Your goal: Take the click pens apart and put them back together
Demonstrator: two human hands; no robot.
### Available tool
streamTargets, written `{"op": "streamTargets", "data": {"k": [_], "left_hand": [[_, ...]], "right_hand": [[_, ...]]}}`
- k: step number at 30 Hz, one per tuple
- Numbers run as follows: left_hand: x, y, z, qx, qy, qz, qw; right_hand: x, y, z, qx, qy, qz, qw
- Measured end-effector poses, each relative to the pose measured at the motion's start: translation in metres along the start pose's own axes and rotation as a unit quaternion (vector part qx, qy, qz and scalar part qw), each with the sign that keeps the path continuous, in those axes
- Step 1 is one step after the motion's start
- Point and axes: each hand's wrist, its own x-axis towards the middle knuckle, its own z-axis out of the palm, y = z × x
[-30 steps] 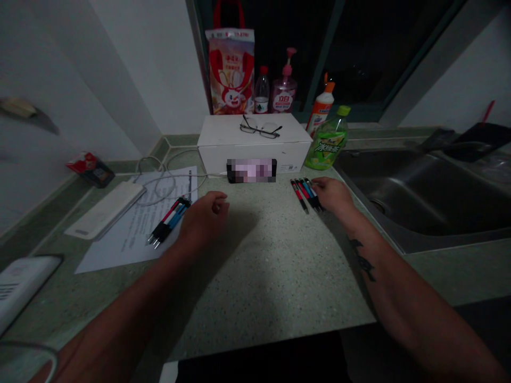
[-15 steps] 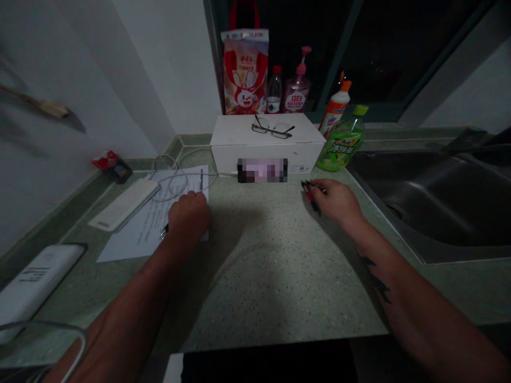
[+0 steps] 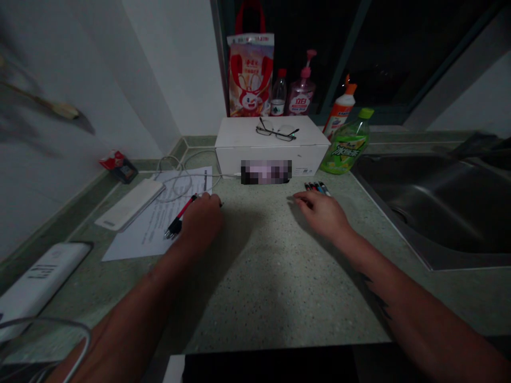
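My left hand [image 3: 203,217] is closed over the right edge of a printed sheet of paper [image 3: 149,244]. A short dark tip, which looks like the end of a pen [image 3: 222,204], sticks out past its fingers. Beside that hand, a red and black pen [image 3: 181,211] lies slanted on the paper with dark pens, partly hidden. My right hand [image 3: 325,211] rests low over the counter, fingers loosely bent and apart, nothing visible in them. Just behind it, several pens [image 3: 317,187] lie side by side, their near ends covered by the hand.
A white box [image 3: 235,133] carrying glasses [image 3: 277,130] stands at the back, a blurred-out device [image 3: 266,172] before it. A green bottle [image 3: 346,146] is beside the sink [image 3: 431,207]. White power banks [image 3: 131,205] and cables lie left on the speckled counter [image 3: 255,298].
My right hand has let go of the red and black pen and shifted slightly left. A red pen now shows beside my left hand, which has moved a little right. The view has shifted slightly.
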Motion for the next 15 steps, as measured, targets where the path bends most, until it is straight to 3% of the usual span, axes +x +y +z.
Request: {"op": "streamTargets", "data": {"k": [6,11,15], "left_hand": [[-0.013,0.025,0.001,-0.058,-0.007,0.076,0.995],[-0.014,0.023,0.006,-0.099,-0.016,0.050,0.994],[-0.017,0.027,0.011,-0.202,0.018,0.103,0.974]], "right_hand": [[-0.012,-0.026,0.013,0.053,-0.045,-0.095,0.993],[-0.015,-0.031,0.016,0.058,-0.066,-0.114,0.990],[-0.015,-0.032,0.013,0.071,-0.065,-0.120,0.988]]}}
